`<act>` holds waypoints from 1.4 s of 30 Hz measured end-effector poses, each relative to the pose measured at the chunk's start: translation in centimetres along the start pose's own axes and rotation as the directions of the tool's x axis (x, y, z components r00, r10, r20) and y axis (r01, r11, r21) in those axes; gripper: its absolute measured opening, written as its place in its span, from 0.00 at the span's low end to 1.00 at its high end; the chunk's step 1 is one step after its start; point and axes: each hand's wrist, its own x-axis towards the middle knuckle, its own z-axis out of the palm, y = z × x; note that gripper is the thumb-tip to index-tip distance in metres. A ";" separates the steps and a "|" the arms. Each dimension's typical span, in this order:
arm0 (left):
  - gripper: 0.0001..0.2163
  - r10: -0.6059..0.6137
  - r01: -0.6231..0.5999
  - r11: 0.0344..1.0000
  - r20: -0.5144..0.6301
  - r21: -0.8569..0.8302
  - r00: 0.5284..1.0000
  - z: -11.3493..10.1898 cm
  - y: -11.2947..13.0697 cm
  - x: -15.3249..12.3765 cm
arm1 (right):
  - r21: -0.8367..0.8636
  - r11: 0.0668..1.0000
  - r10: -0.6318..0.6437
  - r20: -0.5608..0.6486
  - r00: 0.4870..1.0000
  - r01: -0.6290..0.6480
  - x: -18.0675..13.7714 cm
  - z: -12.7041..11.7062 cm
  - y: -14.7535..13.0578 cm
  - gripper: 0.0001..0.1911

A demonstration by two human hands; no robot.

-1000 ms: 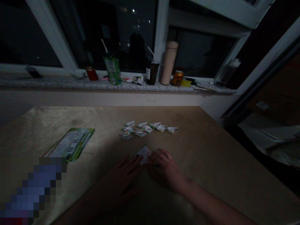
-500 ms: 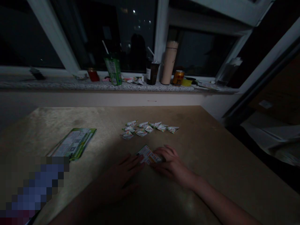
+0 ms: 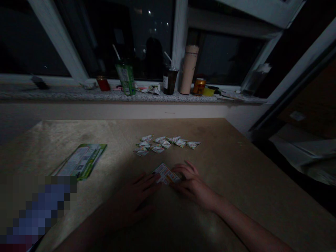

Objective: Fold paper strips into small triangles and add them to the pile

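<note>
A small printed piece of paper or wrapper (image 3: 166, 173), white with coloured print, lies flat on the table in front of me, turned cornerwise. On its left edge rest the outstretched fingertips of my left hand (image 3: 140, 192), palm down and thumb apart. My right hand (image 3: 193, 183) is at the paper's right corner, fingers bent and apart, the upper ones by its edge and the thumb side low. Neither hand lifts the paper. Beyond it sits a group of small folded packets (image 3: 166, 144) of similar white and green print, several in loose rows.
To the left lies a stack of flat green and white printed packages (image 3: 86, 159), beside a blurred-out blue area. On the granite sill (image 3: 154, 99) stand a green cup (image 3: 126, 79), a dark cup (image 3: 170, 82), a pinkish bottle (image 3: 189, 70), an orange can (image 3: 198, 87) and a red jar (image 3: 103, 84).
Hardly anything differs: both hands stay at the paper, with the right fingers shifted very slightly. The view itself has moved a little.
</note>
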 end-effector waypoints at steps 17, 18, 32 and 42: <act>0.27 -0.003 0.002 1.000 0.020 0.025 1.000 -0.3 0.0 0.1 | 0.050 0.999 -0.002 0.040 0.999 0.000 -0.5 -0.5 0.3 0.10; 0.27 -0.001 0.001 0.999 0.021 0.032 1.000 -0.3 0.0 0.1 | 0.056 0.998 0.000 0.035 0.999 -0.002 -0.6 -0.5 0.3 0.10; 0.27 0.036 -0.037 0.996 0.014 0.082 0.999 -0.2 0.0 0.1 | -0.015 0.996 -0.094 -0.040 0.995 0.093 -0.8 0.0 0.6 0.09; 0.19 0.097 -0.064 0.953 -0.099 0.295 0.990 0.4 0.1 1.3 | -0.111 0.971 -0.224 -0.110 0.968 0.212 0.1 1.8 0.5 0.06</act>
